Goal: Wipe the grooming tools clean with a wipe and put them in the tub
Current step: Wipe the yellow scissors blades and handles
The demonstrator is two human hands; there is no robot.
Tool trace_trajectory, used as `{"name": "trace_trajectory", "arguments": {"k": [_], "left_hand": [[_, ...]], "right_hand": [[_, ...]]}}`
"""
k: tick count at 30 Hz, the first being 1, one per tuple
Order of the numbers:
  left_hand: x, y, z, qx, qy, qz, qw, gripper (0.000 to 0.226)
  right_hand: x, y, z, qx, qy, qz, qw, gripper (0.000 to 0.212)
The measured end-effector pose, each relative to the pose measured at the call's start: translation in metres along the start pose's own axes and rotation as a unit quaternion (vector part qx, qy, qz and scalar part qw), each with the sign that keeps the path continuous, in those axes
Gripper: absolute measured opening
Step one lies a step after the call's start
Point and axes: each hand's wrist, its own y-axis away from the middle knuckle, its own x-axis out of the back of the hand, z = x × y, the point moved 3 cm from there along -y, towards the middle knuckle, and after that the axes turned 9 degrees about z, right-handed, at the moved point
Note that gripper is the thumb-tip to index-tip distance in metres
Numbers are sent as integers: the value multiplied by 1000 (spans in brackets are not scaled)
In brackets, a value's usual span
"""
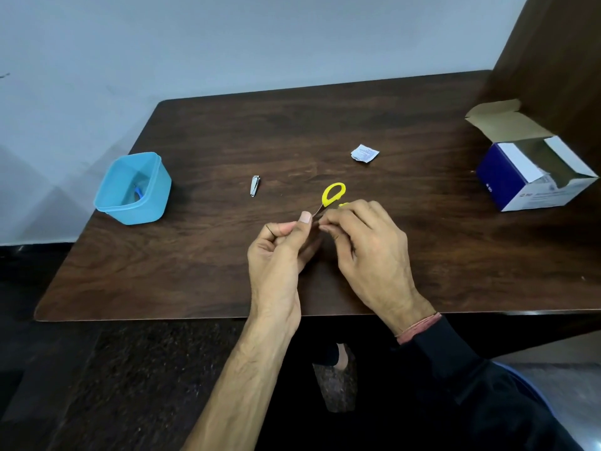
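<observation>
Small scissors with yellow handles point(333, 194) are held over the middle of the dark wooden table point(195, 255). My left hand point(279, 252) pinches them near the blades, thumb up against the metal. My right hand point(367, 252) has its fingers curled at the blades next to the lower handle; the wipe is hidden between the fingers. A silver nail clipper point(255, 185) lies on the table to the left of the scissors. The blue tub point(135, 188) stands at the table's left edge with a blue-tipped item inside.
A torn white wipe sachet point(365, 153) lies behind the scissors. An open blue and white cardboard box point(533, 170) stands at the right edge. A wall runs behind the table, and a dark wooden panel rises at the far right.
</observation>
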Motion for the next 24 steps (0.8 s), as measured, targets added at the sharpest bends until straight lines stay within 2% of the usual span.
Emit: {"name": "trace_trajectory", "arguments": {"k": [2,6,9,15,20,24], "left_hand": [[1,0,1,5,10,-3,1000,18],[1,3,-2,-1,18,-3,1000,27],[2,2,-3,-29,-16,-18,999,11],[6,-5,-1,-30,-88,-83,992,20],[9,-8,-4,-44,-97,-80,991,13],[9,-10,-7,-65,-135,-101,984,15]], "right_hand": [[-1,1,-2,19,1,-6,1000,7],[3,-3,6,-48,-13,31,998,6],[2,-3,6,-59,-48,20,997,6],[3,-3,8,-51,-79,9,996,10],[6,-7,21,-181,-131,79,971,7],[6,-8,26,-217,-165,72,959,5]]}}
